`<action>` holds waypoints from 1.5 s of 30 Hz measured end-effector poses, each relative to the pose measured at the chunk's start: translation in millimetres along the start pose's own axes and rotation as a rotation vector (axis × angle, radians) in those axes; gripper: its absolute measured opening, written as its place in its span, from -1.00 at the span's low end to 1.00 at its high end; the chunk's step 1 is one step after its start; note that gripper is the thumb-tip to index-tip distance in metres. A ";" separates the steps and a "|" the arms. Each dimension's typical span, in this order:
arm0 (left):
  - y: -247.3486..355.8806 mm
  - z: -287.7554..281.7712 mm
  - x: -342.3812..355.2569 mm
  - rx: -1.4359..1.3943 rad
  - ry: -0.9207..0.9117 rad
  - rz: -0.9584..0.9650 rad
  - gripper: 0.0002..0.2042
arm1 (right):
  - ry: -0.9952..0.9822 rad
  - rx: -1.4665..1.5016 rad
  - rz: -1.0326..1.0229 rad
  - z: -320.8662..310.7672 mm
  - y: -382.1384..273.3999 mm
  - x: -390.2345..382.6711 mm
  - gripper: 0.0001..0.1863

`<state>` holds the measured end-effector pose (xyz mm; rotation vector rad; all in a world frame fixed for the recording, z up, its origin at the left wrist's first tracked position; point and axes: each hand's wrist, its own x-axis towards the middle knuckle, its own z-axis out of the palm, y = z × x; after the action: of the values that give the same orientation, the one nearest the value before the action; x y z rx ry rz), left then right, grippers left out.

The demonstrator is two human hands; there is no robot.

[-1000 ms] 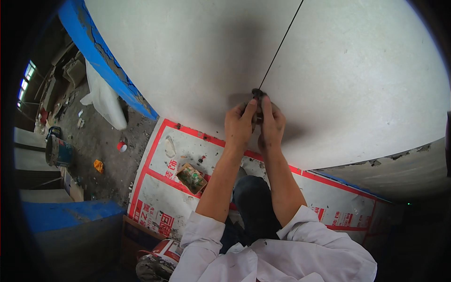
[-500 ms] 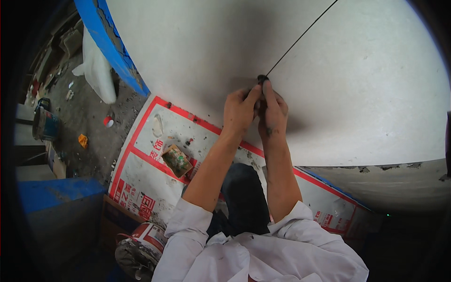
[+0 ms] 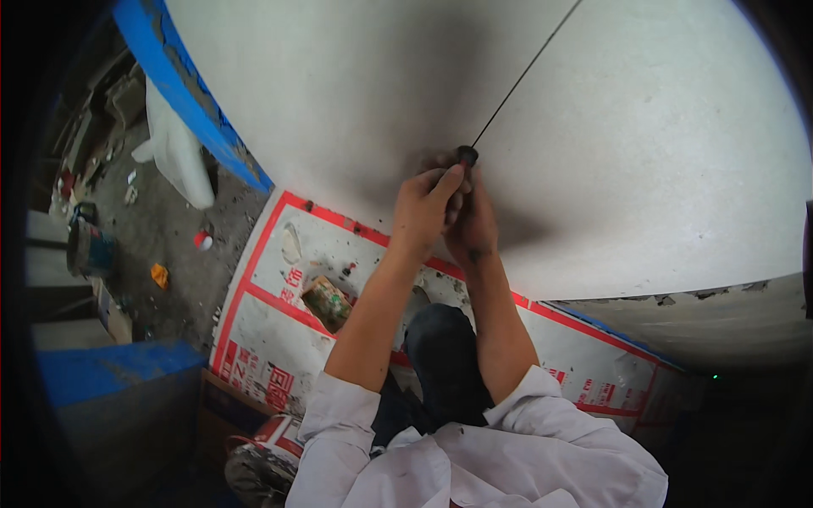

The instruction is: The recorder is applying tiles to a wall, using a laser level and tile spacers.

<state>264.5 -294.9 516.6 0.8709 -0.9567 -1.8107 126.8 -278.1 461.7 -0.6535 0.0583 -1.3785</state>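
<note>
Floor sheet (image 3: 262, 326) under box (image 3: 312, 289), greenish inside

You hold a small dark piece (image 3: 467, 155) in your left hand (image 3: 423, 206) and right hand (image 3: 474, 224), before the pale panel (image 3: 652, 178) — a thin dark line (image 3: 527, 69) slants up and right from that piece. Below, a red-banded sheet (image 3: 269, 326) bears a small stained box (image 3: 326, 305).

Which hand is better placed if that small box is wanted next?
Probably the left hand: the small box lies on that side. The right hand would likely cross the left forearm. Both hands meet around a dark piece.
</note>
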 end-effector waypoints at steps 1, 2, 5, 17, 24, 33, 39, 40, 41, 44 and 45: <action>7.1 -9.2 -0.8 0.148 0.025 -0.021 -0.64 | 0.287 -0.225 -0.042 16.6 10.5 -8.2 -0.46; 13.3 -19.1 4.4 0.181 0.011 -0.013 -0.64 | 0.575 -0.447 -0.091 31.0 18.2 -8.8 -0.46; 27.9 -26.2 16.0 0.610 0.189 0.349 -0.58 | 0.592 -0.827 -0.089 34.7 11.3 -11.9 -0.54; 69.4 34.3 23.1 1.331 0.051 0.312 -0.59 | 0.499 -1.378 -0.346 50.7 -2.3 -3.9 -0.88; 66.3 57.8 19.8 1.449 0.184 0.269 -0.62 | 0.636 -1.378 -0.690 25.2 32.0 8.9 -0.76; 48.7 71.9 12.9 1.796 0.353 0.478 -0.61 | 0.538 -1.290 -0.808 28.0 31.3 9.7 -0.80; 23.4 2.0 -15.2 0.767 0.290 0.358 -0.55 | 0.647 -1.165 -0.232 38.1 -8.5 -25.6 -0.71; 14.3 -5.3 -17.7 0.424 0.242 0.183 -0.54 | 0.641 -1.172 -0.175 41.2 -17.1 -24.7 -0.59; 7.1 -5.0 -16.5 0.395 0.231 0.187 -0.54 | 0.640 -1.203 -0.176 44.0 -21.2 -19.6 -0.59; -8.6 10.8 -26.0 0.601 0.209 0.302 -0.56 | 0.662 -1.189 -0.200 55.7 -30.1 -4.1 -0.54; -9.4 13.2 -24.4 0.575 0.207 0.312 -0.56 | 0.637 -1.334 -0.153 61.6 -35.0 0.3 -0.51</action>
<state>258.6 -266.3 518.6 1.1529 -1.4163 -1.1655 120.9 -255.7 528.6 -1.2669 1.5577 -1.5384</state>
